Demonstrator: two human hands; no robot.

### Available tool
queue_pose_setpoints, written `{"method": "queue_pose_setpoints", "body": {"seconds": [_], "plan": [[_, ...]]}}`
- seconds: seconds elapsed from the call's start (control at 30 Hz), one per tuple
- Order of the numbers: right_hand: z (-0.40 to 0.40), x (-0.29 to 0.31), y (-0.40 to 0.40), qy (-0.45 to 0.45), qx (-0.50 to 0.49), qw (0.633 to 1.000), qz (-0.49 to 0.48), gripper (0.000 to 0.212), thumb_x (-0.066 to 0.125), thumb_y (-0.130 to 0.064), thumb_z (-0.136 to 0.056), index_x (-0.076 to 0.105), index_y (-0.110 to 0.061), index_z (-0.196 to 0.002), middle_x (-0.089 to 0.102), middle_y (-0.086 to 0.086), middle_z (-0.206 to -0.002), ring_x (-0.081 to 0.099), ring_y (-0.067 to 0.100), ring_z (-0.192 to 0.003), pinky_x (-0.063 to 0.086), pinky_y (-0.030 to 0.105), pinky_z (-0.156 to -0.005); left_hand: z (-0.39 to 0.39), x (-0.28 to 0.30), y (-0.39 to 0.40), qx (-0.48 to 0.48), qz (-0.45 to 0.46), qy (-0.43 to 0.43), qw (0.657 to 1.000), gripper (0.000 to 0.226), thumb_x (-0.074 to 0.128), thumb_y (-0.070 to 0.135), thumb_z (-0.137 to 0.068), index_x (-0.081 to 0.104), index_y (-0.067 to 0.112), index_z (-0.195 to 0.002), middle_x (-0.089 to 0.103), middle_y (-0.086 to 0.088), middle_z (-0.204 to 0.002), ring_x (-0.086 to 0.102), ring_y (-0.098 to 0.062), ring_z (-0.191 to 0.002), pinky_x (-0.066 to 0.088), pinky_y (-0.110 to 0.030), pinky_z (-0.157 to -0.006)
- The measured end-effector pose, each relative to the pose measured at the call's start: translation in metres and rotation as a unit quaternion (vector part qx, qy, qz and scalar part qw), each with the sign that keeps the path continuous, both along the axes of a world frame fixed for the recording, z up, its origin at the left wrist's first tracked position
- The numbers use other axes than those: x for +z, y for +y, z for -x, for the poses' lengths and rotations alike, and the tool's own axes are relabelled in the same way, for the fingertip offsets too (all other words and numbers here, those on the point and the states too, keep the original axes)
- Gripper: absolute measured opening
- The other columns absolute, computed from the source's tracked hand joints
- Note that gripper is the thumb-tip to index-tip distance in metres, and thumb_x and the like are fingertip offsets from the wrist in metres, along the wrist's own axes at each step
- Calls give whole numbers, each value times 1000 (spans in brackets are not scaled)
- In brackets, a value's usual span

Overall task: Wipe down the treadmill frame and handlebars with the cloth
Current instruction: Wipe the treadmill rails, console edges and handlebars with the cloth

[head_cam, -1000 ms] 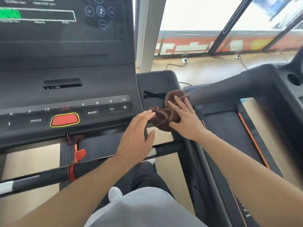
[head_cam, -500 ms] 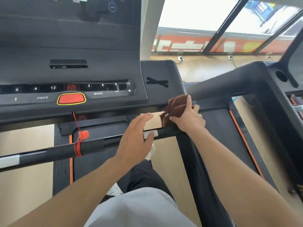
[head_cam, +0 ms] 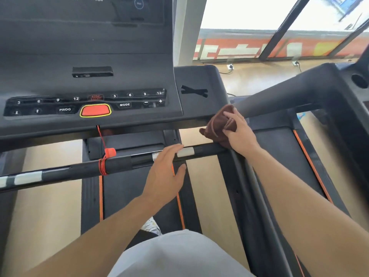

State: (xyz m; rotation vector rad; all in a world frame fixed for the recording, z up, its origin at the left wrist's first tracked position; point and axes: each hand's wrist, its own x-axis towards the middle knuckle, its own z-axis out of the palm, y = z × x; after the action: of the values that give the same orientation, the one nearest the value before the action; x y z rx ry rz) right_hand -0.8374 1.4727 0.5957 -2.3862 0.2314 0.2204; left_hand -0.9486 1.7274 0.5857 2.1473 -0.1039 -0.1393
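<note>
Holding: right hand (head_cam: 240, 132) grips the bunched brown cloth (head_cam: 218, 124)
Cloth place: pressed where the crossbar (head_cam: 119, 163) meets the treadmill's right handlebar (head_cam: 279, 98)
Left hand (head_cam: 166, 172): fingers straight, resting on the crossbar, holding nothing

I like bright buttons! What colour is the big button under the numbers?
The big button is red-orange with a yellow outline, clearest in the head view.

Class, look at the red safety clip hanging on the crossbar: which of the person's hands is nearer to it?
Left. The left hand rests on the crossbar just right of the red safety clip. The right hand grips the brown cloth further right, at the bar's far end.
</note>
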Motion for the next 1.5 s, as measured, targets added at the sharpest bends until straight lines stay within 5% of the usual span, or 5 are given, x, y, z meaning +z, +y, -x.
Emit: {"method": "queue_pose_setpoints", "body": {"seconds": [0.23, 0.57, 0.83, 1.3, 1.5], "plan": [[58, 14, -33, 76, 144, 980, -118, 64, 50, 5, -100, 58, -49, -134, 32, -29, -158, 2, 3, -156, 1, 45, -129, 18, 5, -51, 86, 117, 99, 984, 45, 63, 13, -97, 53, 26, -139, 56, 18, -136, 51, 1, -125, 34, -9, -103], [86, 9, -9, 16, 397, 916, 45, 72, 69, -48, -90, 38, -39, -155, 27, -15, -166, 1, -2, -154, -6, 28, -126, 17, 5, -90, 130, 446, 402, 789, 47, 55, 51, -99, 64, 24, -136, 67, -10, -134, 60, -31, -129, 42, -50, -114], [96, -18, -39, -32, -68, 995, 60, 77, 73, -58, -82, 53, -17, -144, 56, 7, -145, 44, 27, -139, 32, 43, -120, 26, 13, -90, 199, 425, 356, 808, 23, 62, 15, -100, 70, 18, -121, 79, -7, -105, 76, -20, -87, 58, -25, -63], [90, 89, 122, 13, 49, 905, -423, 7, 56, -3, -102, 56, -10, -106, 78, -2, -97, 73, 14, -89, 61, 30, -71, 63, 4, 37, 291, 382, 284, 830, 17, 70, 29, -94, 76, 20, -107, 79, -4, -103, 75, -21, -96, 58, -32, -84], [54, 46, 180, 12, 133, 989, 69, 83, 73, -32, -94, 24, -21, -160, 33, 3, -165, 32, 22, -150, 25, 39, -121, 54, 4, 129, 331, 58, 42, 941, 10, 68, 28, -94, 74, 34, -98, 72, 16, -102, 64, -9, -105, 50, -33, -97]]}}
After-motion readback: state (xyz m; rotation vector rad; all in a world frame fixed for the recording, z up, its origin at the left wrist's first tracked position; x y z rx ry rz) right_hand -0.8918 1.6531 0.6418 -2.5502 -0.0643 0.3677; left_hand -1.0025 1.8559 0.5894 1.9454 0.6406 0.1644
